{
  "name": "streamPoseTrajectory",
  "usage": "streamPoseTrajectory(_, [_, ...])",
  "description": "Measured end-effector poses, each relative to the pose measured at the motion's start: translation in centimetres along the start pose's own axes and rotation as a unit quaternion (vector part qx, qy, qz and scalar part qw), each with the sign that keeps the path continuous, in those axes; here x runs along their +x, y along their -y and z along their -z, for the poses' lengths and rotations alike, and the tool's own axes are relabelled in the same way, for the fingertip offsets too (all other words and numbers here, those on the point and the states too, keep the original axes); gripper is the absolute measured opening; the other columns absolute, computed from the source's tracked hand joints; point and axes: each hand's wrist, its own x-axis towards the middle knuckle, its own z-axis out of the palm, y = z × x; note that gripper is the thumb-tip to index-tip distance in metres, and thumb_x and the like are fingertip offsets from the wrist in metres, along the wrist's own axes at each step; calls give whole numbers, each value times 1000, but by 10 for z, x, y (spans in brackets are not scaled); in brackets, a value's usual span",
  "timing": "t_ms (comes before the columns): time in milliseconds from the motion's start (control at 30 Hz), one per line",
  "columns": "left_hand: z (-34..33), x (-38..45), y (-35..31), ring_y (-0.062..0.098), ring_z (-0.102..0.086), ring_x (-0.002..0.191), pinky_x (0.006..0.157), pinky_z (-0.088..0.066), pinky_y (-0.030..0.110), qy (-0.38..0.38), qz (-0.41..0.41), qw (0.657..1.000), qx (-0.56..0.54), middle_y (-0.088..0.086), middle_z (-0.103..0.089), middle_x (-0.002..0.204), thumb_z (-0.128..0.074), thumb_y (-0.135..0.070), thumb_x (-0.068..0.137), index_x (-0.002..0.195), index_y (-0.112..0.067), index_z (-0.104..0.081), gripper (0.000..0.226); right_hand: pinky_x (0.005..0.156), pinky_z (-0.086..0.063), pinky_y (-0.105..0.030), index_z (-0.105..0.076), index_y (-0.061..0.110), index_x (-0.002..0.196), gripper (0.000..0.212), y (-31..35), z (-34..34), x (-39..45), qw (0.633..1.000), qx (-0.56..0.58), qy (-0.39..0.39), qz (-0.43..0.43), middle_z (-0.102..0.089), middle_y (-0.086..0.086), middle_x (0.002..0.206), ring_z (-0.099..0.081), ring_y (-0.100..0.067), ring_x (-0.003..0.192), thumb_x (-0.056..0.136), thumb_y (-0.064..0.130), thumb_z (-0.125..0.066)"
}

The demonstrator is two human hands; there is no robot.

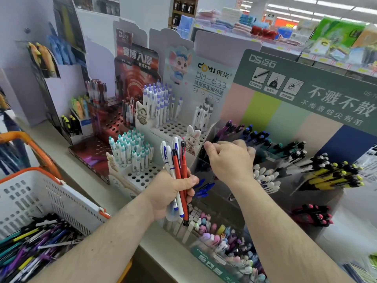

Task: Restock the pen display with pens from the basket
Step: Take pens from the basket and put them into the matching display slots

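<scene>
In the head view, a mixed bundle of pens (pixel 177 176), two red-barrelled and several white with blue trim, is gripped upright in the left hand (pixel 173 193), the fingers curled round the lower barrels so that the caps fan out above the knuckles. The right hand (pixel 228 160) is held over the clear compartments of the tiered pen display (pixel 289 160), its fingers bent downward and its thumb and forefinger drawn together near a dark compartment at the display's left end; whether a pen is pinched there cannot be told, since the fingertips are hidden behind the back of the hand. The step in hand is judged to be the dropping of a single pen into its matching compartment. It is done well if the pen is sorted by colour first, lowered tip-first along the compartment's slope, and let go only once it is lying among its like, so that neighbouring purple and blue pens just beyond the fingers are not disturbed. The bundle is best kept clear of the white holed stand (pixel 138 172) just left of the left hand. The remaining stock lies in the white basket (pixel 51 193) with orange handles, well to the left of and below both hands, beside the left forearm.
</scene>
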Motion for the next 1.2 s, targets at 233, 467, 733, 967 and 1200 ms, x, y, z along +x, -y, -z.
streamPoseTrajectory(233, [0,-4,-1,18,-57,52,52,-51,29,28,-10,997,70,9,-57,60,-66,1,86,86,-2,-59,7,67,-51,-25,-75,24,83,23,19,16,-33,938,325,115,10,-71,9,75,-66,-6,75,88,45,-69])
streamPoseTrajectory(467, [-8,-1,4,21,-71,67,56,-56,28,54,11,998,-2,12,-72,77,-56,-10,94,97,-1,-66,14,58,-58,-31,-68,15,87,16,16,7,-53,902,409,130,-50,-68,0,75,-65,-8,62,98,21,-59])
streamPoseTrajectory(733, [-11,11,4,14,-65,59,52,-54,24,-39,14,996,-74,6,-71,76,-67,-17,80,106,1,-60,33,60,-48,-26,-60,35,92,20,-1,20,-59,929,367,41,11,-60,8,66,-59,-11,63,104,25,-47])
streamPoseTrajectory(967, [-16,9,0,12,-63,53,47,-52,21,21,43,985,-167,6,-69,75,-66,-19,75,77,-16,-62,6,67,-56,-35,-63,28,90,7,-6,25,-65,951,297,85,22,-65,6,77,-63,-13,66,96,31,-63])
streamPoseTrajectory(1200, [-15,8,2,12,-64,54,42,-51,18,44,72,971,-225,8,-71,84,-61,-7,76,76,-14,-59,8,61,-54,-30,-62,27,85,13,-11,31,-66,958,265,109,18,-65,4,74,-64,-15,68,92,35,-69])
